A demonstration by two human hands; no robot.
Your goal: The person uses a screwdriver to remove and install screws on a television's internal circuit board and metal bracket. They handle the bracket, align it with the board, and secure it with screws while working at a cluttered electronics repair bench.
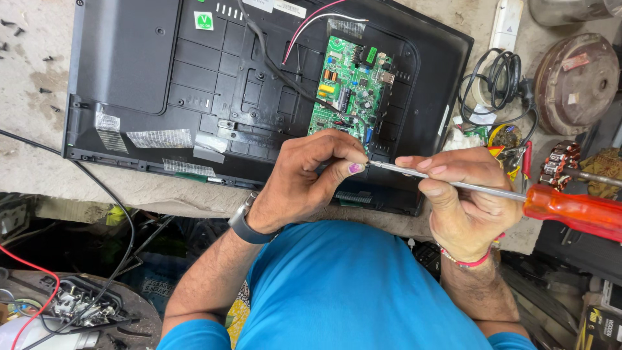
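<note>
The person's left hand (pixel 304 178) is pinching the tip of a screwdriver (pixel 492 191), its fingers (pixel 346 165) clenched around the metal end, while the right hand (pixel 457 194) is grasping the steel shaft farther along, fingers (pixel 421 165) curled over it. The orange handle is sticking out past the right hand, over the tabletop (pixel 39 162). Just above the left fingers a green circuit board (pixel 353 87) is sitting in the open back of a black television casing (pixel 194 84), which is lying face down. Red, white and black wires (pixel 304 26) are running from the board toward the far edge. Left of the fingers, strips of clear tape (pixel 159 137) are sticking to the casing's lower rim, and a small green square sticker (pixel 203 21) is sitting near its top. Right of the right fingers, a coiled black cable (pixel 502 81), a round brown motor part (pixel 576 81) and a copper-wound armature (pixel 567 162) are crowding the tabletop. A white power strip (pixel 505 23) is lying beyond them. A dark watch (pixel 246 223) is circling the left wrist; a pink band (pixel 470 261) is circling the right.
</note>
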